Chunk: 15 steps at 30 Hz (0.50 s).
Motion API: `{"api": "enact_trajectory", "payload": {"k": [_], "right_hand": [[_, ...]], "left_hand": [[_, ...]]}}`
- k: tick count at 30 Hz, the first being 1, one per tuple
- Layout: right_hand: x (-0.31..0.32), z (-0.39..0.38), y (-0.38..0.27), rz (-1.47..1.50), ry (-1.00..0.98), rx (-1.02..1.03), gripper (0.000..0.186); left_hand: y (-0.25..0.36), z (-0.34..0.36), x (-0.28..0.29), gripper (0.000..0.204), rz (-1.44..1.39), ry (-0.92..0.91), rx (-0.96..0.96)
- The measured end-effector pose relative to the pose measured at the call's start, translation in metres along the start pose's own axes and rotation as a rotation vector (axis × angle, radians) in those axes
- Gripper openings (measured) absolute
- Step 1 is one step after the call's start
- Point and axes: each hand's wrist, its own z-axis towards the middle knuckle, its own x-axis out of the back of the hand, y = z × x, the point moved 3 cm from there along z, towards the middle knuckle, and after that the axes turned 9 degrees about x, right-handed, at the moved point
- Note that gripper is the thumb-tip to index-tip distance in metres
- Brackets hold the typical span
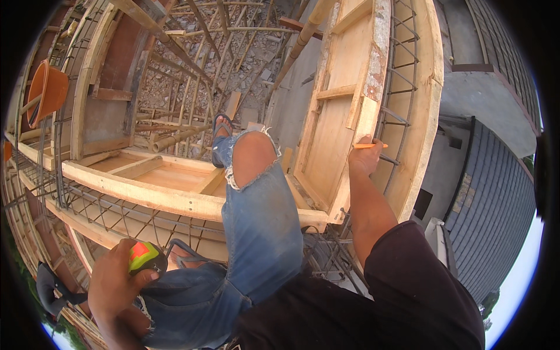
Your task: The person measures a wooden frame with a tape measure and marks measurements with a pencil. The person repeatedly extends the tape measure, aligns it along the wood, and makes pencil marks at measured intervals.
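Note:
My left hand (112, 283) is closed around a tape measure (146, 258) with a yellow-green, red and black case, held above my bent left leg. No drawn-out blade shows. Further off to the right, my right hand (363, 158) grips an orange pencil (373, 146) between its fingers. The pencil lies crosswise over the edge of a long wooden formwork panel (366, 119), and the hand rests against that timber. Its tip cannot be made out clearly. Beside the panel, steel rebar (402, 93) runs in the gap before an outer plank (429, 116).
Another framed panel (146, 195) crosses at the left, over a rebar cage (146, 224). Far below, bamboo props (201, 76) stand over rubble. An orange bucket (48, 93) hangs at the left. A tiled roof (496, 210) lies to the right. My sandalled feet (221, 125) rest on the formwork.

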Motion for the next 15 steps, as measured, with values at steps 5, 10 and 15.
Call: {"api": "enact_trajectory", "payload": {"k": [5, 10, 15], "right_hand": [[0.0025, -0.0051, -0.0057, -0.007, 0.0, 0.004, 0.044], [-0.0052, 0.0022, 0.0043, -0.029, 0.029, -0.008, 0.047], [0.0005, -0.0026, -0.0042, -0.026, -0.003, -0.019, 0.043]], "left_hand": [[-0.0008, -0.003, -0.0004, 0.063, 0.013, 0.04, -0.062], [0.0008, -0.0057, 0.0014, 0.063, 0.054, 0.025, -0.03], [-0.0013, -0.0078, 0.0007, 0.062, 0.035, 0.037, -0.04]]}}
